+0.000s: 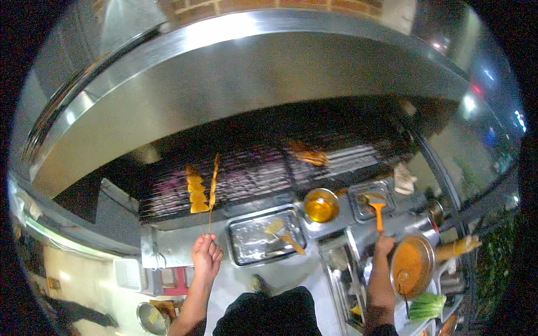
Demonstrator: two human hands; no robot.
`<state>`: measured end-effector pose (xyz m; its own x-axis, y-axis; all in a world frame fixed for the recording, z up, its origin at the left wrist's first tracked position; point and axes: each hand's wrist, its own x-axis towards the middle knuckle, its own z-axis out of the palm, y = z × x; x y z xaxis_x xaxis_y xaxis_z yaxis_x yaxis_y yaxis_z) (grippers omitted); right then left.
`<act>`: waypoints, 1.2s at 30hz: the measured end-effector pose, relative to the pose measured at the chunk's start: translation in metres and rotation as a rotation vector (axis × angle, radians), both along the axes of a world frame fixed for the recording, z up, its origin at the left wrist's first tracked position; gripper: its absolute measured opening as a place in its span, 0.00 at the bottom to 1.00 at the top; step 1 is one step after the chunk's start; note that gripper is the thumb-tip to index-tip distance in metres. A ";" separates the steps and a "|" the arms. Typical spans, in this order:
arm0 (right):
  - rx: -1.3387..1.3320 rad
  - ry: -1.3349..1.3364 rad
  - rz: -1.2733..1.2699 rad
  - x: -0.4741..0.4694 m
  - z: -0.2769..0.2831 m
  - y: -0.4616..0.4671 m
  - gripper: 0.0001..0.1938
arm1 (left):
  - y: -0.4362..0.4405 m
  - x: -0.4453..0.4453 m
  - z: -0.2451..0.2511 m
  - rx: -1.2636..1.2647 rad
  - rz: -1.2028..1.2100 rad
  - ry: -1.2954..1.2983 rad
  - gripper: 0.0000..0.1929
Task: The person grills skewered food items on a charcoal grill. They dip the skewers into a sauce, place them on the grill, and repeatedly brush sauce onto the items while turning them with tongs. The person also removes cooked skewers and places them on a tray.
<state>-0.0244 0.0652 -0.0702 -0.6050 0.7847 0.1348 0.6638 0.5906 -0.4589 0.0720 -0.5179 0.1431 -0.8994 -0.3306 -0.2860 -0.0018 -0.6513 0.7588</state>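
Note:
My left hand point(206, 254) grips the thin sticks of two skewers near the grill's front edge. One skewer of yellowish food pieces point(196, 193) shows its broad side; the other skewer point(213, 180) is seen nearly edge-on. Their food ends lie over the grill grate point(252, 172), though contact with the bars is hard to tell. My right hand point(384, 244) holds an orange-handled basting brush point(378, 214). Its head is over a small metal tray point(357, 215), and whether it touches the contents cannot be made out. Left of that tray stands a bowl of yellow liquid point(321, 206), probably oil.
A shallow metal tray point(248, 241) holds another brush point(286, 237). Browned food point(311, 157) lies farther back on the grill. At right are a pot of orange sauce point(407, 264), green vegetables point(426, 306) and a crumpled cloth point(404, 178). A metal hood point(252, 71) overhangs the grill.

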 end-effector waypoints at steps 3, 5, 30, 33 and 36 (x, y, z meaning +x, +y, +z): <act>-0.038 -0.047 0.128 -0.019 -0.045 0.030 0.32 | -0.033 -0.024 -0.021 0.071 0.043 -0.015 0.10; -0.330 0.031 0.062 -0.033 -0.038 0.013 0.24 | -0.041 -0.033 -0.033 0.100 0.071 -0.018 0.10; -0.976 0.604 0.149 -0.030 0.187 -0.124 0.09 | -0.099 -0.007 -0.066 -0.532 -0.100 -0.290 0.11; -0.890 0.484 0.268 -0.010 0.172 -0.168 0.09 | -0.061 -0.032 -0.063 -0.358 -0.142 -0.198 0.10; -0.943 0.451 0.337 -0.027 0.139 -0.205 0.08 | -0.060 -0.037 -0.058 -0.315 -0.171 -0.196 0.12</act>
<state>-0.0511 -0.1400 0.0684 -0.8538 0.4921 -0.1699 0.1921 -0.0055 -0.9814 0.0354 -0.5779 0.0847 -0.8873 -0.2801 -0.3664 -0.2547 -0.3647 0.8956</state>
